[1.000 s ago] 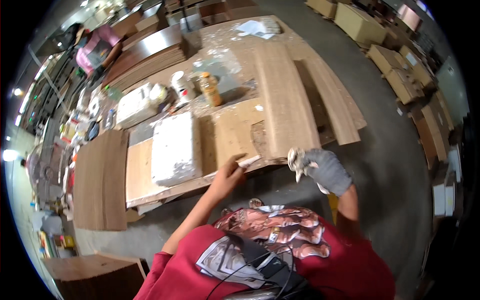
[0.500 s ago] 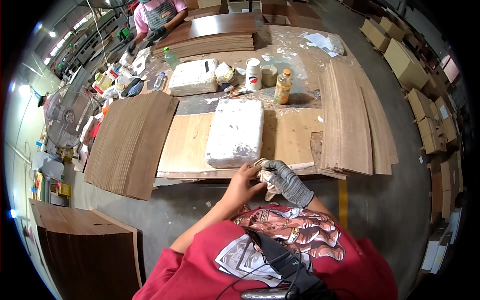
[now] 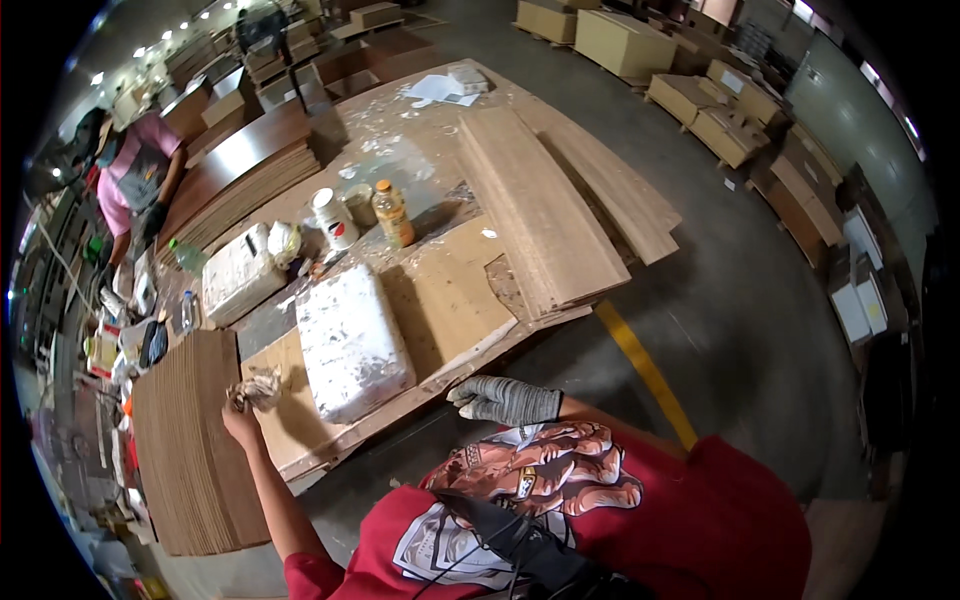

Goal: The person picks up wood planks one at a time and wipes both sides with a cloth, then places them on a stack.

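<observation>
My bare left hand [image 3: 238,425] is closed on a crumpled, stained beige rag [image 3: 258,388]. It holds the rag over the front left of the table, beside a tall stack of brown wood-grain panels [image 3: 190,450]. My right hand [image 3: 508,400] wears a grey knit glove and hangs just off the table's front edge, holding nothing, its fingers loosely stretched out. Between the two hands lies a block wrapped in white plastic [image 3: 352,345], smeared with dark spots. Under it is a light wood-coloured board [image 3: 450,295].
Long wood-grain strips [image 3: 540,210] lie at the table's right. Behind the block stand an orange-capped bottle [image 3: 393,213], a white cup [image 3: 334,220] and a second wrapped block [image 3: 242,275]. At far left a person in pink [image 3: 140,170] is beside stacked dark panels [image 3: 240,170].
My hands have parted. The left carried the rag leftward to the panel stack, while the gloved right let go of it and stayed near the table edge. The view has turned right.
</observation>
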`<state>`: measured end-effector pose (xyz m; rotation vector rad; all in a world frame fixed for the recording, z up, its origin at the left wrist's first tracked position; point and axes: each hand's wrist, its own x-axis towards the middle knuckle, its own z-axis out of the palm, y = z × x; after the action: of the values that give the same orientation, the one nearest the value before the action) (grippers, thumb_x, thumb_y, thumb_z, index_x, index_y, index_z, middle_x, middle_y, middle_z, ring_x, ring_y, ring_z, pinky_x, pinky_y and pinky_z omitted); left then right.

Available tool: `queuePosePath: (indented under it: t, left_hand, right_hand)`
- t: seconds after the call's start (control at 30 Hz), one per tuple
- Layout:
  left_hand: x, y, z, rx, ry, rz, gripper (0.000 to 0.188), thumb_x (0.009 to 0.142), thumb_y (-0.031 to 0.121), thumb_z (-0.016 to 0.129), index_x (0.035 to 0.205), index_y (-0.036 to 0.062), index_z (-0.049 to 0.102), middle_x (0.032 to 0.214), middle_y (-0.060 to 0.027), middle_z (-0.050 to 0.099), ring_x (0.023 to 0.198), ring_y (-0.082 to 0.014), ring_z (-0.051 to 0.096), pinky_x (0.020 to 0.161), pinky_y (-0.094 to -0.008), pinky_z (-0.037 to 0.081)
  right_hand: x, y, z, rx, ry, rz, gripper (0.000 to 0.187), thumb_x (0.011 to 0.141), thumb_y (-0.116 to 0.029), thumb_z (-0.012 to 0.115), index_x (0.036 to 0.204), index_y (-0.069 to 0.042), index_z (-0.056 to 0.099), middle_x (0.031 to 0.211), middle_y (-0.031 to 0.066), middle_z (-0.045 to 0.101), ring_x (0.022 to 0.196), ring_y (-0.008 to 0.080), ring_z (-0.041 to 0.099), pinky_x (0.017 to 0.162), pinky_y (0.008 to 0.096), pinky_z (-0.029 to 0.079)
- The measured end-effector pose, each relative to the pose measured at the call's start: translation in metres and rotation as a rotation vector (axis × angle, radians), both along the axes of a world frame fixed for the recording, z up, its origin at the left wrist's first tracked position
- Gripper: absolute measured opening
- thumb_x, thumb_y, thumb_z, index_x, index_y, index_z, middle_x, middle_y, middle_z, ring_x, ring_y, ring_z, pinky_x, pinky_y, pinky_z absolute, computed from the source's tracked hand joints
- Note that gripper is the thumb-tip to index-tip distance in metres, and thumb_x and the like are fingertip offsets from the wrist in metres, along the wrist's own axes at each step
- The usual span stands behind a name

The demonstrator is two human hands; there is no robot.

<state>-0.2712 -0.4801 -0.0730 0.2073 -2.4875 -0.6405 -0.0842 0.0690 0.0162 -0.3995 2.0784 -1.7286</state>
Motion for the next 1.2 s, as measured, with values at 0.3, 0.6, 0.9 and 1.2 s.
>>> queuePosePath:
  t: [0.3, 0.6, 0.9, 1.2]
  left_hand:
    - [0.001, 0.09, 0.021, 0.026, 0.004, 0.081, 0.045, 0.087, 0.013, 0.063, 0.13, 0.0035, 0.055, 0.112, -0.0192, 0.064, 0.098, -0.0287, 0.062, 0.082, -0.038, 0.05]
    - [0.094, 0.492, 0.061, 1.096, -0.609, -0.487, 0.062, 0.098, 0.048, 0.043, 0.138, 0.0003, 0.043, 0.125, -0.0117, 0.056, 0.11, -0.0224, 0.056, 0.096, -0.0347, 0.042]
    - [0.153, 0.627, 0.109, 1.525, -1.207, -0.241, 0.109, 0.084, 0.08, 0.032, 0.147, -0.007, 0.016, 0.146, -0.0325, 0.029, 0.137, -0.0398, 0.031, 0.112, -0.0477, 0.026]
    - [0.145, 0.678, 0.099, 1.46, -1.115, -0.284, 0.089, 0.085, 0.079, 0.03, 0.153, 0.0335, -0.004, 0.159, -0.0131, 0.008, 0.138, -0.049, 0.021, 0.106, -0.0629, 0.021]
  right_hand:
    - [0.02, 0.17, 0.121, -0.434, -0.143, -0.166, 0.035, 0.095, -0.023, 0.057, 0.121, 0.0, 0.055, 0.112, 0.0118, 0.064, 0.105, 0.0184, 0.061, 0.088, 0.0305, 0.051]
    - [-0.056, 0.333, 0.025, -0.158, 0.053, -0.782, 0.058, 0.093, -0.032, 0.062, 0.138, -0.001, 0.043, 0.132, 0.0123, 0.054, 0.122, 0.0188, 0.05, 0.106, 0.0336, 0.038]
    - [-0.082, 0.32, -0.004, -0.043, -0.241, -0.143, 0.079, 0.084, -0.053, 0.065, 0.13, 0.009, 0.045, 0.125, 0.0234, 0.054, 0.116, 0.0292, 0.051, 0.102, 0.0376, 0.039]
    - [-0.106, 0.326, -0.02, 0.219, -0.144, 0.095, 0.077, 0.089, -0.057, 0.054, 0.139, 0.0, 0.04, 0.12, 0.0255, 0.057, 0.109, 0.0344, 0.055, 0.099, 0.0383, 0.041]
